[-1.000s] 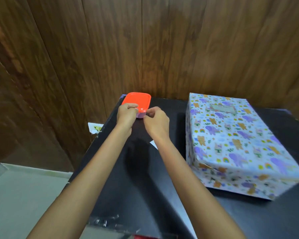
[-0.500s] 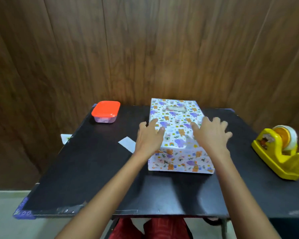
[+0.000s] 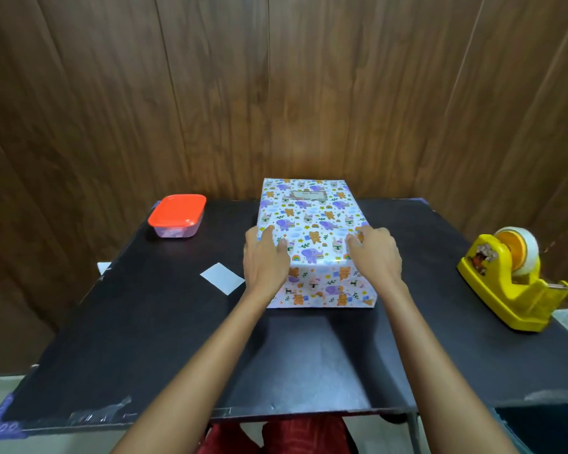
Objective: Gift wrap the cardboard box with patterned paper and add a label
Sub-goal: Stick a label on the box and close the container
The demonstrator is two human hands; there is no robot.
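Box (image 3: 312, 224), wrapped, sits mid-frame on the surface (image 3: 145, 339), its long axis running away toward the wall, equally near both hands: left hand (image 3: 264, 260) lies flat on its near-left top, right hand (image 3: 376, 253) rests near-right, fingers bent, grip unclear.

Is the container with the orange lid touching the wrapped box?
Apart. The head view shows bare black table between the container, at the left, and the wrapped box.

Worktop (image 3: 145, 339) lies open before the wrapped box (image 3: 309, 224). Tape dispenser (image 3: 512, 283) stands at the right edge, red-lidded tub (image 3: 176, 215) far left, wall (image 3: 276, 93) close behind.
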